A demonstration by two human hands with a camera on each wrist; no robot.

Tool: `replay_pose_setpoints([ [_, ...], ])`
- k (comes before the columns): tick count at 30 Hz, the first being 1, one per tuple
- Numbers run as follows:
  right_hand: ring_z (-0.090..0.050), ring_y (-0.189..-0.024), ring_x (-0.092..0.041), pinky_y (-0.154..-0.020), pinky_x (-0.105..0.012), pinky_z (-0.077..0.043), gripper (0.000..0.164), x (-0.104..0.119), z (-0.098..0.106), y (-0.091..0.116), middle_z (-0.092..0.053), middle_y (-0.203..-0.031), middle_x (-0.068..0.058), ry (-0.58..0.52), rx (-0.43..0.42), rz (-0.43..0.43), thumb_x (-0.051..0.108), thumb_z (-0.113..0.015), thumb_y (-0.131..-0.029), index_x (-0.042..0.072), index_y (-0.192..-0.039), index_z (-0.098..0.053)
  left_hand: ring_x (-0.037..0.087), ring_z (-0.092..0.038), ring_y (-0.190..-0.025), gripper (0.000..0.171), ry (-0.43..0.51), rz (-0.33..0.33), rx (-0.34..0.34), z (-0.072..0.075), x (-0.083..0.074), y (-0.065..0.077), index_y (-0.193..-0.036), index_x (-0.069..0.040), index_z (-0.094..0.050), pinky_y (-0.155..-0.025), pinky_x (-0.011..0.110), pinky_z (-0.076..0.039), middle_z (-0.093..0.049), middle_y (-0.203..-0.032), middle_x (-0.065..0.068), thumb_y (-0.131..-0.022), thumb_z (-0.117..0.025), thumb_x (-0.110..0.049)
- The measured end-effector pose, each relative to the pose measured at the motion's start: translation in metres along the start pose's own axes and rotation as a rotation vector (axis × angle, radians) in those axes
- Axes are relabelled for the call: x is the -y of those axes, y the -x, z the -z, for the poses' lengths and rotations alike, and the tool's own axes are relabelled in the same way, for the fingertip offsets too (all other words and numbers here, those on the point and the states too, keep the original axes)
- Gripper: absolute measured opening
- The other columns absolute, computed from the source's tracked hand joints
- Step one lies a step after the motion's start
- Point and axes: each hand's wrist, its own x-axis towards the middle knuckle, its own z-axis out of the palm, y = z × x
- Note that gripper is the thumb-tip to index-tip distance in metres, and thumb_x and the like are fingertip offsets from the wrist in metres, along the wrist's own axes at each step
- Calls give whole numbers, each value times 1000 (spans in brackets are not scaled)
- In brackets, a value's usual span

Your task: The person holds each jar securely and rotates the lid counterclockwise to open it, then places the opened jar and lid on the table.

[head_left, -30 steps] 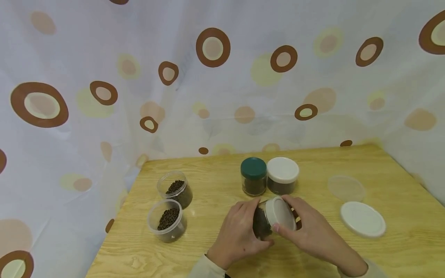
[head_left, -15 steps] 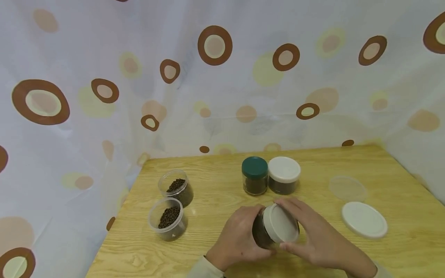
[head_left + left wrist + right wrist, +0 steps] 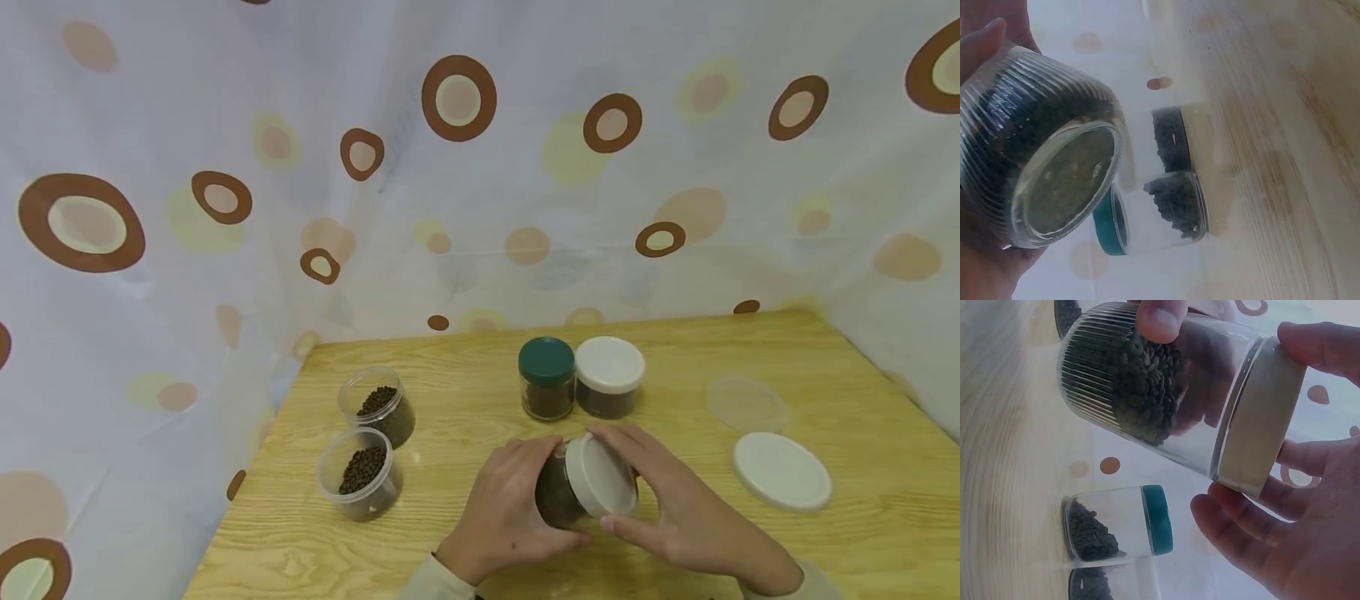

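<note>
A clear glass jar (image 3: 557, 492), ribbed near its base and partly filled with coffee beans, is held tilted above the table. My left hand (image 3: 510, 504) grips its body, the thumb below and the fingers on the far side. On its mouth sits a white lid (image 3: 609, 477). My right hand (image 3: 678, 508) holds that lid by the rim, thumb (image 3: 1322, 347) on one side and fingers on the other, as the right wrist view shows. In the left wrist view the round base of the jar (image 3: 1069, 181) faces the camera.
Behind the hands stand a green-lidded jar (image 3: 547, 375) and a white-lidded jar (image 3: 610, 375). Two open tubs of beans, the nearer tub (image 3: 375, 500) and the farther tub (image 3: 401, 421), are at left. A white lid (image 3: 782, 472) and a translucent disc (image 3: 747, 404) lie at right.
My right fingers and thumb have shifted round the lid's rim, the thumb moving nearer to me. The jar has dipped slightly toward me, still in my left hand.
</note>
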Motion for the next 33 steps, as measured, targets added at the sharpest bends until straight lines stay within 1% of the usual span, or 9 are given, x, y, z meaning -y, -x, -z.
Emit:
replay_pose_setpoints([
  [2,-49,-110,-2,-77,-23,-51,88,0,1,-1,-49,-138,-2,-19,-3,11,20,-82,-80,11,-154,-34,10,-64,-109,96,24,10,4,1,0,0,-138,-14,-50,-93,28,-54,-66,-123,-4,-61,-89,-56],
  [6,-48,-108,-1,-76,-22,-50,88,0,2,-2,-48,-137,1,-48,8,-8,19,-81,-81,13,-155,-32,12,-64,-114,97,59,25,19,2,-1,1,-142,-14,-46,-94,29,-55,-64,-125,-2,-64,-88,-55],
  [13,-49,-108,-1,-76,-22,-49,87,2,4,-3,-48,-137,1,-65,23,-31,19,-79,-82,15,-155,-31,11,-65,-112,97,27,14,8,4,-1,1,-142,-14,-46,-91,28,-56,-65,-124,-2,-66,-86,-58],
  [17,-51,-111,-3,-75,-22,-51,88,4,4,-3,-46,-143,-2,-68,42,-84,21,-77,-85,19,-157,-26,11,-66,-109,95,14,21,-22,6,0,1,-139,-14,-49,-89,29,-57,-67,-121,-2,-63,-88,-56],
  [19,-53,-113,-4,-75,-23,-53,84,6,4,-2,-47,-144,-4,-52,41,-136,21,-73,-89,22,-157,-25,12,-67,-107,95,-7,14,-45,7,1,1,-138,-14,-51,-88,29,-57,-67,-120,-1,-61,-89,-54],
  [21,-57,-111,-5,-74,-23,-54,76,8,5,-2,-50,-142,-5,-43,35,-213,22,-67,-94,24,-157,-25,12,-67,-107,95,-28,10,-61,7,1,1,-137,-14,-51,-88,31,-57,-68,-119,-1,-59,-90,-53],
  [25,-61,-97,-4,-68,-23,-51,58,11,9,-3,-59,-129,-4,-51,46,-387,27,-55,-102,21,-155,-31,13,-67,-107,95,-54,9,-74,7,1,2,-135,-14,-53,-89,32,-57,-68,-121,0,-57,-90,-53],
  [29,-59,-77,1,-60,-22,-46,51,13,11,-7,-66,-109,-1,-84,122,-525,34,-47,-105,12,-151,-40,13,-66,-109,95,-64,12,-70,6,0,3,-135,-15,-55,-89,33,-57,-67,-122,-1,-55,-91,-53],
  [33,-58,-59,-2,-54,-23,-45,54,17,11,-11,-68,-99,-1,-108,197,-644,41,-46,-104,8,-146,-46,13,-66,-108,95,-85,-8,-68,5,-2,2,-136,-16,-55,-88,33,-57,-67,-122,-1,-56,-91,-54],
])
